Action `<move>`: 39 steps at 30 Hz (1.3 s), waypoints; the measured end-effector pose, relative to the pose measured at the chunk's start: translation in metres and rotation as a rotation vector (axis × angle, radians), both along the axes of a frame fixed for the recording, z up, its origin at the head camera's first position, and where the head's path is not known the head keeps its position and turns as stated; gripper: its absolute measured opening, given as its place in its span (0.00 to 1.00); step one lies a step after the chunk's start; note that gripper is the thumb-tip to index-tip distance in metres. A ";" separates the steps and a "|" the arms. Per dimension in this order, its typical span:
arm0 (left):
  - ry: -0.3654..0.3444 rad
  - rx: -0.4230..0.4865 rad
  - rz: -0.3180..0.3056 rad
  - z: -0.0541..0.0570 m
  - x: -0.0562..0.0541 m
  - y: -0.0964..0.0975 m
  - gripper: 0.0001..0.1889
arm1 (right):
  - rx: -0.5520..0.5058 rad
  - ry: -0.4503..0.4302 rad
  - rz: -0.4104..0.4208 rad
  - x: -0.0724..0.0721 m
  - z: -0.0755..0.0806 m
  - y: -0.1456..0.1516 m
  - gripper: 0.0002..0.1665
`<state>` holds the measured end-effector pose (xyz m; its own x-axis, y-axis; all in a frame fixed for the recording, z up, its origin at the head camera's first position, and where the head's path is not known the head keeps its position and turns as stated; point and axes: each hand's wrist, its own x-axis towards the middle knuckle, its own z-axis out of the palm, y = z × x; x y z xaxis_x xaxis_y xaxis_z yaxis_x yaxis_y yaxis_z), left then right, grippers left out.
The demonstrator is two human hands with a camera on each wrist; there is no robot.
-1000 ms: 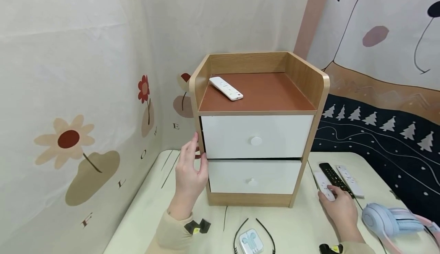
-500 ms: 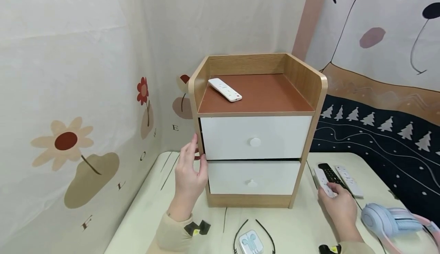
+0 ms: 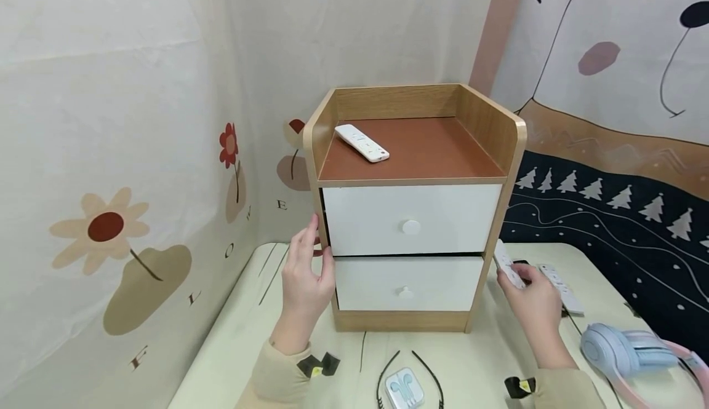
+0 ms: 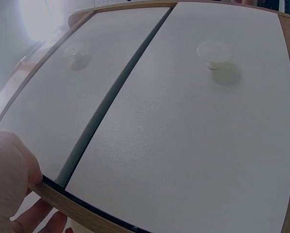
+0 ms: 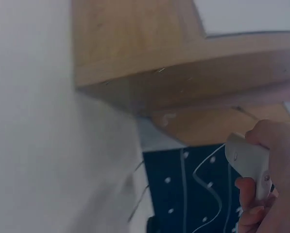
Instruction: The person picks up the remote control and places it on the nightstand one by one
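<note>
A small wooden cabinet [image 3: 401,321] with two white drawers stands upright on the table. My left hand [image 3: 307,289] grips the cabinet's left side panel; in the left wrist view the thumb lies at the front edge and the fingers wrap round the outer side. Beside the cabinet's lower right side, my right hand [image 3: 534,301] holds a white remote control [image 3: 505,262], lifted off the table. The right wrist view shows thumb and fingers round that remote [image 5: 247,160]. Another white remote control [image 3: 361,143] lies on the cabinet's brown top.
Behind my right hand lie a white remote [image 3: 562,289] and a mostly hidden black remote [image 3: 520,262]. Blue and pink headphones [image 3: 615,353] rest at the right. Earphones in a clear case [image 3: 405,388] lie at the front, between two dark curved cords. Printed cloth hangs around the table.
My right hand has picked up the white remote from beside the black one and moved it up and left, toward the cabinet. My left hand has stayed on the side panel.
</note>
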<state>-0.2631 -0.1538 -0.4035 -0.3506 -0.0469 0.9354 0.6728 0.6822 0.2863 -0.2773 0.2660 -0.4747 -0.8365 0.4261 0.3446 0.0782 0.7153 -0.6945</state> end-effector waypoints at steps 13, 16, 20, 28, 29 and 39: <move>-0.006 -0.005 0.009 0.000 0.000 -0.001 0.38 | -0.003 0.211 0.025 -0.020 0.104 -0.021 0.30; -0.010 -0.001 0.007 0.001 0.000 -0.001 0.38 | 0.032 0.278 0.028 -0.023 0.127 -0.024 0.31; -0.016 0.003 -0.003 0.001 0.001 0.000 0.38 | 0.052 0.358 0.026 -0.024 0.155 -0.030 0.31; -0.006 0.000 -0.009 0.001 -0.002 0.001 0.38 | 0.021 0.548 -0.001 -0.021 0.209 -0.038 0.26; -0.006 0.000 -0.008 0.001 -0.002 0.001 0.38 | 0.006 0.569 -0.004 -0.020 0.216 -0.038 0.25; -0.019 0.003 -0.002 0.002 0.002 0.001 0.38 | -0.062 0.669 -0.021 -0.010 0.264 -0.040 0.28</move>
<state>-0.2614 -0.1529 -0.4015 -0.3681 -0.0491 0.9285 0.6689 0.6796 0.3011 -0.2875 0.2260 -0.2104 -0.4425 0.4759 0.7600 -0.3699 0.6752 -0.6382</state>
